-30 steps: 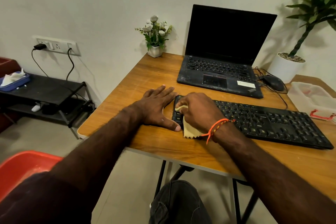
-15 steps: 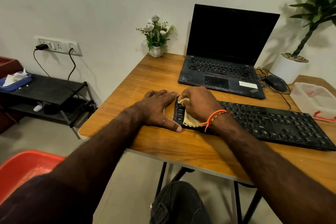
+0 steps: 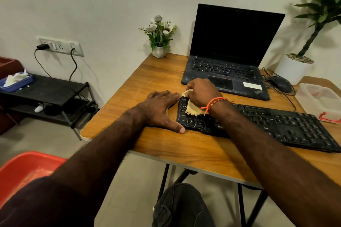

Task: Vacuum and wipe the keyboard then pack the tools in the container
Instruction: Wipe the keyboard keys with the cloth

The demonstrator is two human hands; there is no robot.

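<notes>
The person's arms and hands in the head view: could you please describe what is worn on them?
Both forearms are bare. The right hand has an orange thread bracelet tied round its wrist, with loose ends hanging. The left hand wears nothing at the wrist, and no rings show on either hand. A dark short sleeve covers the left upper arm.

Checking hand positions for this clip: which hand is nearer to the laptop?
Right. The right hand grips the cloth at the keyboard's far left corner, just short of the laptop. The left hand lies flat on the table, further left.
</notes>
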